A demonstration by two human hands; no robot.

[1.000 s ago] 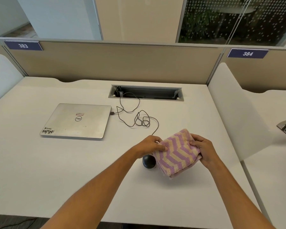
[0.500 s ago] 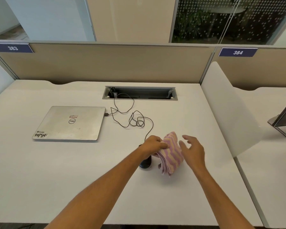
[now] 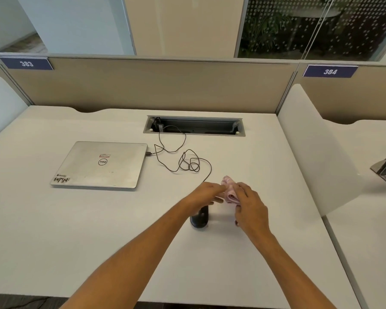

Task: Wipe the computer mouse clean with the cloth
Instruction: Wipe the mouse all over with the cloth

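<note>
Both hands, left hand (image 3: 206, 192) and right hand (image 3: 250, 204), clutch the bunched cloth (image 3: 228, 190) above the mouse (image 3: 200, 218).

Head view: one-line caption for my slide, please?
Both hands, left hand and right hand, bunch the cloth just above the black mouse on the desk.

One head-worn wide-angle view, looking forward and down across a white desk (image 3: 54, 230).

The camera sat above the desk's near edge and faced its far edge, where the beige partition (image 3: 143, 85) rose with glass behind. Both forearms entered from the bottom of the frame, so the hands were close, near the middle. The wide lens bowed the desk's left and right edges; no second view existed to share anything with.
</note>
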